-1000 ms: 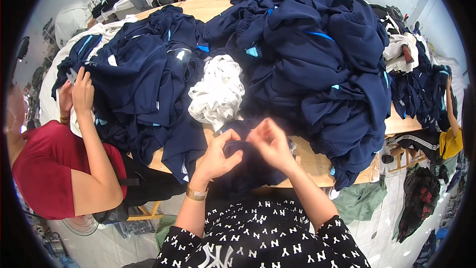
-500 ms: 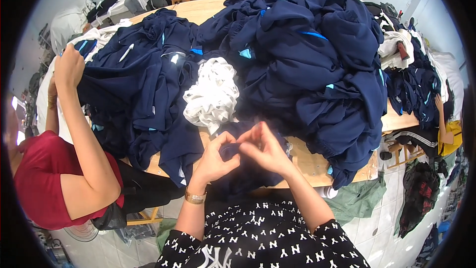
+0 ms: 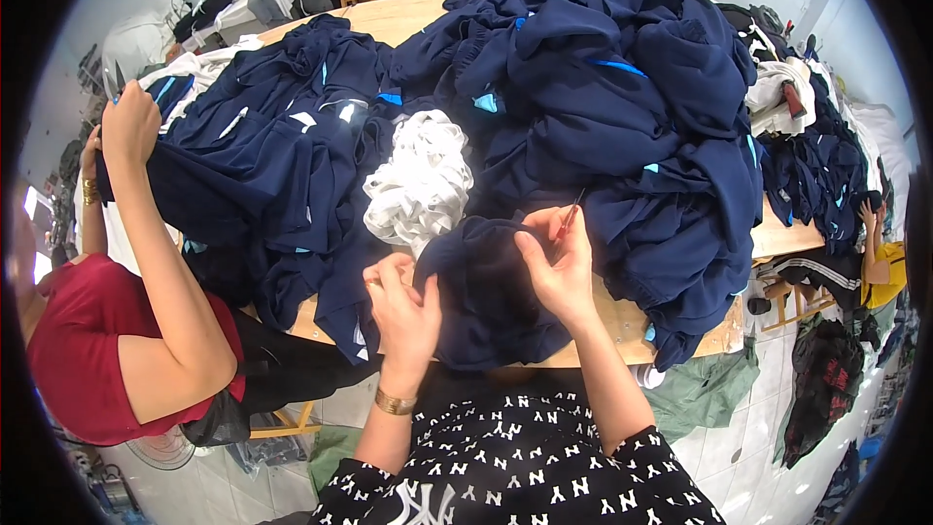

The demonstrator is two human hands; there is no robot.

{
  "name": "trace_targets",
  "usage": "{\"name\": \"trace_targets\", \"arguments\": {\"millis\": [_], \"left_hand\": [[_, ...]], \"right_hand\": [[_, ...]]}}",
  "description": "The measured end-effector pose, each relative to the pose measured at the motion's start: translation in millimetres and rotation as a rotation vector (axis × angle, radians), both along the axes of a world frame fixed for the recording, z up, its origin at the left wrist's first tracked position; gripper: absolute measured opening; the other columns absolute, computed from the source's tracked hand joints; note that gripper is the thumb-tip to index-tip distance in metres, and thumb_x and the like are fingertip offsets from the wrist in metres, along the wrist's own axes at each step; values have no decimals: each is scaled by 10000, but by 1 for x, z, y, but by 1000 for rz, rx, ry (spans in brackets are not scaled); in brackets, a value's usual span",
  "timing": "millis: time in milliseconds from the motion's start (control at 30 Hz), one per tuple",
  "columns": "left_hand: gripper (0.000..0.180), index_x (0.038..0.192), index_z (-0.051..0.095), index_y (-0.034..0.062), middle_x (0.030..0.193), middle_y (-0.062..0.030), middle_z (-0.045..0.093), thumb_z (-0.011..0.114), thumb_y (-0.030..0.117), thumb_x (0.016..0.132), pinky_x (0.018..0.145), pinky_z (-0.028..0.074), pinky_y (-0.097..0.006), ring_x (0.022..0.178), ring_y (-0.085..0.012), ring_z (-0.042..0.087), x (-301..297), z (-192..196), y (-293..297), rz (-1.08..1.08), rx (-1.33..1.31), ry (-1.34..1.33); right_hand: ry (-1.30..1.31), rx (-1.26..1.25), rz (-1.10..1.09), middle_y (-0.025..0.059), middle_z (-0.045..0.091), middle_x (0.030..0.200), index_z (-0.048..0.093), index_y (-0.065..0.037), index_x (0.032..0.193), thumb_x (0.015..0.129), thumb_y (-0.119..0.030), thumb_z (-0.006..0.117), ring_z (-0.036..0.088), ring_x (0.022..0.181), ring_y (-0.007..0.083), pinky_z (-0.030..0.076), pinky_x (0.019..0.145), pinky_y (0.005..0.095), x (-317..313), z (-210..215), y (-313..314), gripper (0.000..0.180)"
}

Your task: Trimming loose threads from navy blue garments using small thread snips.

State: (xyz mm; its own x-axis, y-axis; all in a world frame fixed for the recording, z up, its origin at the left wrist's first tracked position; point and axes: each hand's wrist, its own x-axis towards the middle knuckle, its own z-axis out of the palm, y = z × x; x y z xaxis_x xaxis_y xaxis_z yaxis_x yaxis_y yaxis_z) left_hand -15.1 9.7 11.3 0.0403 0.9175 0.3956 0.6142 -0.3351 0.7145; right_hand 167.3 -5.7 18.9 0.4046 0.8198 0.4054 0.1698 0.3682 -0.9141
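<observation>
Garment: one navy piece (image 3: 491, 297), just below the white bundle (image 3: 420, 180)
Left hand (image 3: 403, 306): I'm pinching its edge
Right hand (image 3: 556, 267): gripping one small snipper (image 3: 570, 216)

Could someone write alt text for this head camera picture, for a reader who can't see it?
Two bare hands, left hand and right hand, grip a dark navy fabric garment at a wooden table heaped with navy clothes; the right hand pinches small red snips.

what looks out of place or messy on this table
Mostly the disorder: navy garments lie in loose heaps over the wooden table, some hanging off its edge, and a white fabric bundle sits crumpled among them. No damage shows. The left hand and right hand hold one navy piece.
</observation>
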Motion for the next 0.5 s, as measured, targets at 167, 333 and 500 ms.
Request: {"name": "trace_targets", "arguments": {"millis": [167, 333, 500], "left_hand": [[383, 1033, 455, -17, 1030, -140, 442, 666, -41, 714, 711, 508, -290, 882, -246, 553, 28, -16, -3, -112, 81, -61], [315, 1034, 524, -41, 965, -163, 570, 549, -109, 728, 737, 506, -299, 870, -242, 601, 13, -39, 21, -200, 22, -100], [270, 939, 585, -39, 935, -78, 635, 398, -39, 745, 840, 462, -285, 881, -174, 604, -24, -49, 30, -510, -892, -1259]], "right_hand": [[-11, -17, 153, 59, 528, 768, 334, -46, 820, 776, 5, 643, 485, 699, 115, 420, 651, 251, -13, 9, -13, 317], [-129, -8, 192, 101, 558, 788, 327, -42, 819, 760, 18, 638, 457, 657, 144, 404, 647, 246, 0, 24, -26, 322], [-229, -15, -98, 102, 574, 773, 417, -17, 913, 797, 3, 619, 582, 709, 200, 451, 680, 274, 32, 12, 2, 234]]}}
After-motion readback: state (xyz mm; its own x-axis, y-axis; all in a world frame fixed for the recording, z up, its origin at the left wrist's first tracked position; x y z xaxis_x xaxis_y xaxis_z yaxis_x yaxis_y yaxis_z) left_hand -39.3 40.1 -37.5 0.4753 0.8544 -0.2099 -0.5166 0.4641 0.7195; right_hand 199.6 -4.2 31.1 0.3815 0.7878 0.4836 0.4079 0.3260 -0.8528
